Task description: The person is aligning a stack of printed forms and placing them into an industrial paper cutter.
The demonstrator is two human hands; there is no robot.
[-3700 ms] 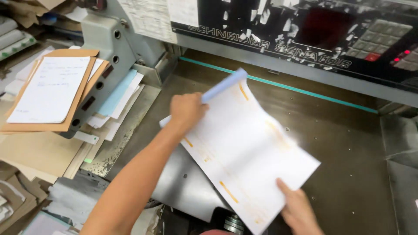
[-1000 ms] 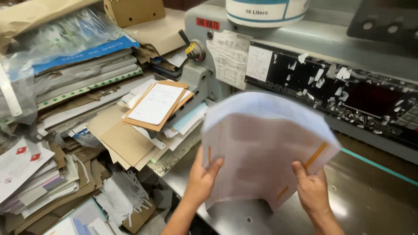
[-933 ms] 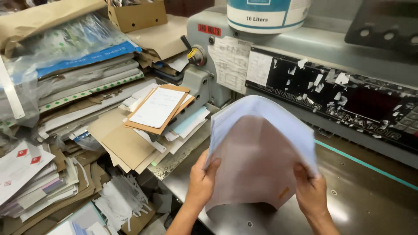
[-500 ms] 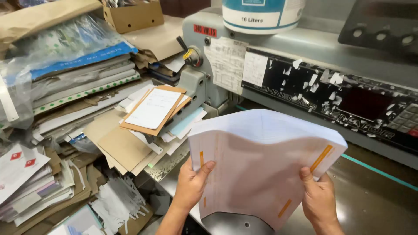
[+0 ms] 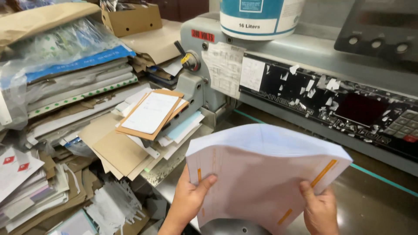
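Left hand [image 5: 191,198] and right hand [image 5: 320,211], fingers clenched, grip the bowed white paper stack [image 5: 261,174] before the grey cutting machine [image 5: 313,82].

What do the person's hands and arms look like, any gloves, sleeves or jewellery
Both are bare: the left hand and right hand wear no gloves, and no rings or watch show. The left forearm is uncovered, with no sleeve in view. The right wrist is cut off by the frame edge.

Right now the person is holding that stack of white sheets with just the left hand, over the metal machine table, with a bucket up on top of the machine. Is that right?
Not quite: both hands hold it. In the head view the left hand grips the stack of white sheets at one lower edge and the right hand at the other. The rest stands: it is over the metal machine table, and the bucket sits on top.
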